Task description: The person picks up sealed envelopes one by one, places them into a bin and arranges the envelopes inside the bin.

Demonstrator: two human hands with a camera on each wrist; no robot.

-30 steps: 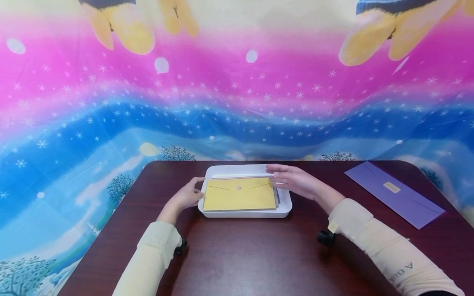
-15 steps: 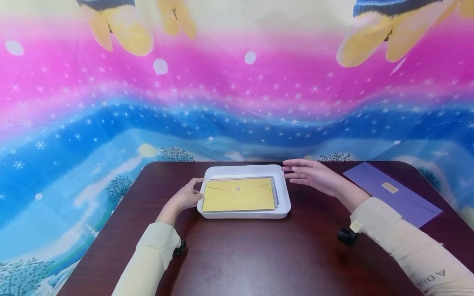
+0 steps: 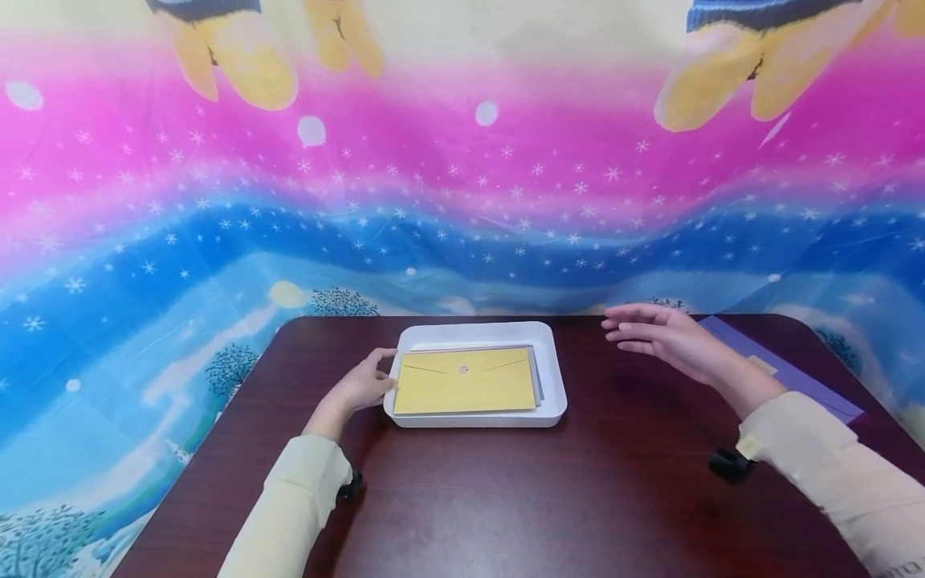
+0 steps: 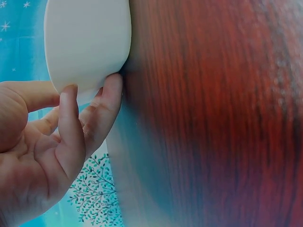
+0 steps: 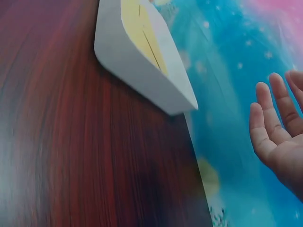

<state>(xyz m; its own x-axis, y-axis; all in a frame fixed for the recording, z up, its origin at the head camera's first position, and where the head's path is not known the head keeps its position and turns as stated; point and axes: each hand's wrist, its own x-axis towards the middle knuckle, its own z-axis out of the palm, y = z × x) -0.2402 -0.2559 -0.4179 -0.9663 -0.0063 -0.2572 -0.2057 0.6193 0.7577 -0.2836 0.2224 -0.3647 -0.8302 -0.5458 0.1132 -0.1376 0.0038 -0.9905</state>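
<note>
A white tray (image 3: pixel 473 420) stands on the table, and a yellow envelope (image 3: pixel 466 381) with a small round seal lies in it. Edges of other envelopes show from under the yellow one, a grey one (image 3: pixel 538 377) at the right. My left hand (image 3: pixel 359 383) holds the tray's left end, thumb at the rim and fingertips against the outer wall in the left wrist view. To the right of the tray, my right hand (image 3: pixel 672 337) is raised with relaxed fingers and nothing in it. A purple envelope (image 3: pixel 820 389) with a cream label lies behind the right forearm, partly hidden.
The dark brown wooden table (image 3: pixel 462 498) has rounded far corners. Right behind it hangs a colourful printed cloth (image 3: pixel 462 201) with snowflakes and trees. A black wrist camera (image 3: pixel 731 464) hangs under the right sleeve.
My right hand has moved right, from over the tray's right end to near the purple envelope, now covering part of it. The left hand and the tray have stayed put.
</note>
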